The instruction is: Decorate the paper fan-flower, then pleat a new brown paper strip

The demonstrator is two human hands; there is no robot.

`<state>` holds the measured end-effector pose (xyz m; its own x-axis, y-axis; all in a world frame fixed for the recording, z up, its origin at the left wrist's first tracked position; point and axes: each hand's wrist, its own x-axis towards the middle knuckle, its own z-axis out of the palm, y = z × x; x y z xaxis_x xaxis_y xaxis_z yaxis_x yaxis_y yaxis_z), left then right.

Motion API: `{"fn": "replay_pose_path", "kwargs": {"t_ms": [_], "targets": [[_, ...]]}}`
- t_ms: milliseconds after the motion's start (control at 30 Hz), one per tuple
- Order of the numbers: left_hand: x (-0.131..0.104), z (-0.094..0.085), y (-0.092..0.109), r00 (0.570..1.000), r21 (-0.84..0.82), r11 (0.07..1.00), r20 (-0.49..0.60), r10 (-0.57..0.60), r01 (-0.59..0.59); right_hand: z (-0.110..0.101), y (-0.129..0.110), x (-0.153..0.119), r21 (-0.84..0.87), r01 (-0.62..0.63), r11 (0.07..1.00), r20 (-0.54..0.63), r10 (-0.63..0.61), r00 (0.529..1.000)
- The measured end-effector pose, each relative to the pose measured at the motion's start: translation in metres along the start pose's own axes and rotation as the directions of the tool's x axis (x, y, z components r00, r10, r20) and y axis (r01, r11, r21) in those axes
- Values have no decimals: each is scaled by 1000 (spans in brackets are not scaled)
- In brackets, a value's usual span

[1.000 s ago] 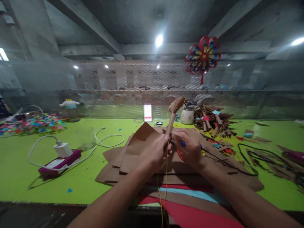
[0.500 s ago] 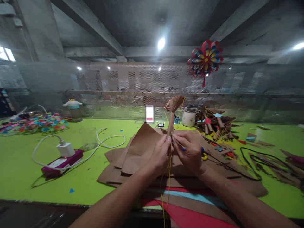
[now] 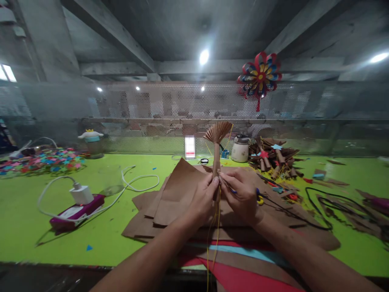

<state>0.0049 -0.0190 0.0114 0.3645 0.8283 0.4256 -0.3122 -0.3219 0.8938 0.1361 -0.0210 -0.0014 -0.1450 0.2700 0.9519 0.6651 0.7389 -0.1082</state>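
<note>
A brown pleated paper piece [image 3: 216, 152] stands upright at the centre, its top fanned out and its lower part a narrow stem. My left hand [image 3: 204, 194] is closed round the lower stem from the left. On the right side of the stem, my right hand [image 3: 238, 192] is pinched at the stem, close to the left thumb; a blue-handled thing shows partly among its fingers. Yellow thread [image 3: 217, 227] hangs below both hands towards the table edge. Under the hands lies a stack of brown paper sheets [image 3: 179, 194].
Brown rolled pieces with stars [image 3: 273, 156] are heaped at the back right beside a lidded jar [image 3: 240, 149]. A purple power strip [image 3: 94, 202] with a white charger sits left. Coloured paper stars [image 3: 57, 160] lie far left. A black cord [image 3: 316, 190] curls at right.
The fanned top has turned to face me more and looks wider. Both hands stay at the stem with small finger shifts. The whole view has shifted slightly.
</note>
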Motion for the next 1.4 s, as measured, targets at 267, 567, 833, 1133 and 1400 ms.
{"fn": "replay_pose_path", "kwargs": {"t_ms": [267, 567, 833, 1133, 1400], "targets": [[-2, 2, 6, 1000, 24, 1000, -8, -11, 11, -1, -2, 0, 10, -17, 1000, 10, 17, 1000], [-2, 0, 4, 999, 3, 999, 9, -33, 33, -2, -3, 1, -3, -25, 1000, 13, 25, 1000], [0, 0, 2, 999, 13, 999, -3, -33, 33, -4, -3, 1, -4, -27, 1000, 32, 27, 999], [-1, 0, 3, 999, 35, 999, -12, -33, 33, -3, -2, 1, 7, -18, 1000, 20, 18, 1000], [0, -1, 0, 1000, 4, 1000, 8, -29, 29, -3, -2, 1, 1, -15, 1000, 21, 15, 1000]]}}
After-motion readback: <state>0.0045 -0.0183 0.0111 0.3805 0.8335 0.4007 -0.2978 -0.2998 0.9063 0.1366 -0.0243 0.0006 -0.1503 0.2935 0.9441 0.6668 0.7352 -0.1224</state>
